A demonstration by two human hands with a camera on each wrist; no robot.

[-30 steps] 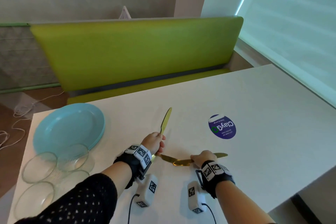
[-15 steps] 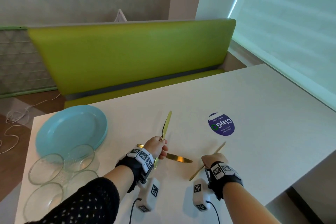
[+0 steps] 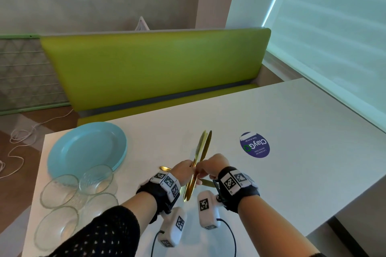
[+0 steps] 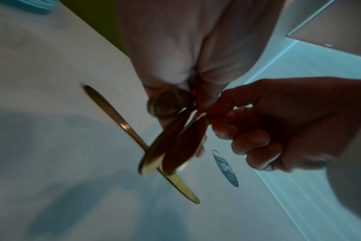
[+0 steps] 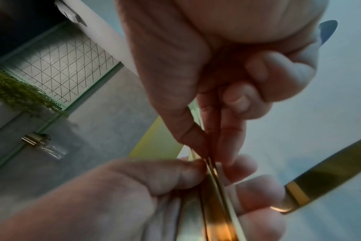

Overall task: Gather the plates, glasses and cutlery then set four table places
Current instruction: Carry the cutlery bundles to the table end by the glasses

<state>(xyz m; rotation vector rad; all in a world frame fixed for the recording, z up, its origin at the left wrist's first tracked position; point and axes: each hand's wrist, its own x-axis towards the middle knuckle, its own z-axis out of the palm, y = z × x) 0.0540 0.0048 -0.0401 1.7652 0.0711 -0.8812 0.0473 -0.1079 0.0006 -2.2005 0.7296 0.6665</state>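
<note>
Two gold knives [image 3: 201,152]: frame centre, held together above white table [image 3: 292,131]; left hand [image 3: 183,170] grasping both, right hand [image 3: 211,165] pinching them. Third gold knife [image 4: 138,141] lying on table beneath. Blue plates [image 3: 85,148], glass bowls [image 3: 73,198]: lower left.

We brought our right hand [image 3: 211,166] in from the right until it met our left hand [image 3: 183,171] above the white table [image 3: 292,131]. The gold knife [image 3: 205,146] it had lifted off the table came up beside the knife [image 3: 198,148] our left hand already held, both blades now pointing away together. One gold knife [image 4: 118,120] was left lying flat beneath our hands.
</note>
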